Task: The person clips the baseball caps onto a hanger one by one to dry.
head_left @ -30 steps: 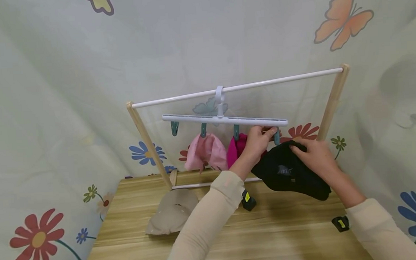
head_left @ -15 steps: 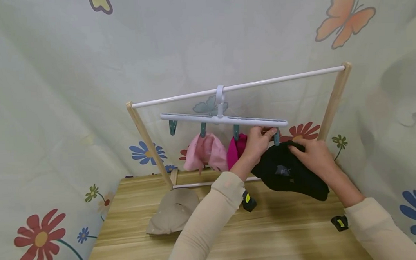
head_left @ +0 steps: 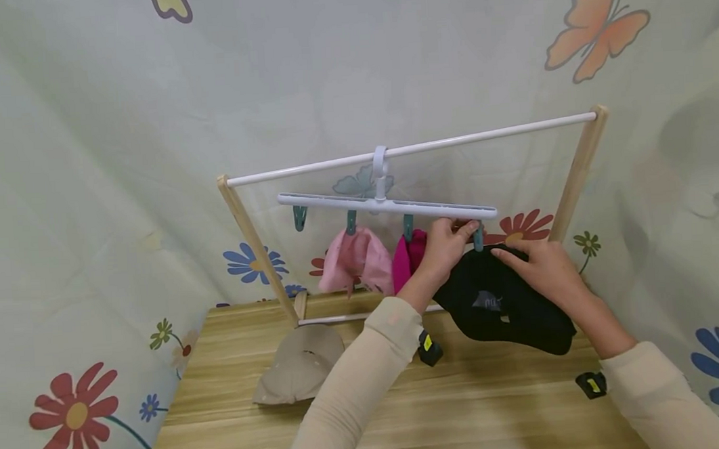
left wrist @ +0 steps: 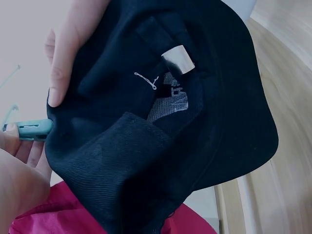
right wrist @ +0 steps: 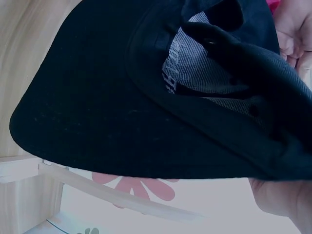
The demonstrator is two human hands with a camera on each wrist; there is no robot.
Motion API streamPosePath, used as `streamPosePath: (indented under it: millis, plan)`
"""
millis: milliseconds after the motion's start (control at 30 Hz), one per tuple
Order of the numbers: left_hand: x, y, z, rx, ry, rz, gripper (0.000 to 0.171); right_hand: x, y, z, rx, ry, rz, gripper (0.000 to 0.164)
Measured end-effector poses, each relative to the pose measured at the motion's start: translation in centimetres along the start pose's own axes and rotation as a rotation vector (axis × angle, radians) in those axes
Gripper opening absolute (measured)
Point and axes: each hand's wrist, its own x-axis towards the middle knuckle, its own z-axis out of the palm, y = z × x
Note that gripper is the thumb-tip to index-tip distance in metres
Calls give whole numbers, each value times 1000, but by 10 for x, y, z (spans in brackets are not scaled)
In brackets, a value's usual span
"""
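My left hand (head_left: 445, 250) pinches the teal clip (head_left: 479, 236) at the right end of the pale hanger (head_left: 389, 208). The clip's tip meets the crown edge of a black baseball cap (left wrist: 107, 141), which hangs below it with the brim to the right. My right hand (head_left: 545, 269) holds the cap's upper edge beside the clip, thumb on the near side; its other fingers are mostly hidden behind the cloth. In the right wrist view the cap's brim (right wrist: 87, 97) and mesh lining show. A pink cap (head_left: 355, 258) and a magenta cap (head_left: 405, 263) hang from the two middle clips.
The hanger hooks over the white rod (head_left: 483, 136) of a wooden-sided rack (head_left: 579, 172). At the left end hangs another teal clip (head_left: 300, 217) with nothing in it. A beige cap (head_left: 306, 363) and two small black-and-yellow objects (head_left: 430, 349) lie on the wooden table (head_left: 455, 423).
The black cap's brim has dropped slightly and shifted right. My right thumb has slid a little left along the cap's edge. My left hand stays at the clip.
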Motion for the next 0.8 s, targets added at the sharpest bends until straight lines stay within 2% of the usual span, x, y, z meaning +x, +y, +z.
streamPosePath:
  millis: [200, 467, 700, 800]
  plan:
    - [-1, 1, 0, -15, 3, -17, 21, -1, -1, 1, -6, 9, 31, 42]
    - [-3, 0, 0, -12, 6, -22, 21, 0, -3, 3, -17, 15, 63, 40]
    - [-4, -3, 2, 85, 4, -6, 20, 1, -4, 1, -11, 36, 59, 35]
    - [-5, -3, 3, 97, 8, -1, 21, 0, -5, 0, -10, 31, 63, 34]
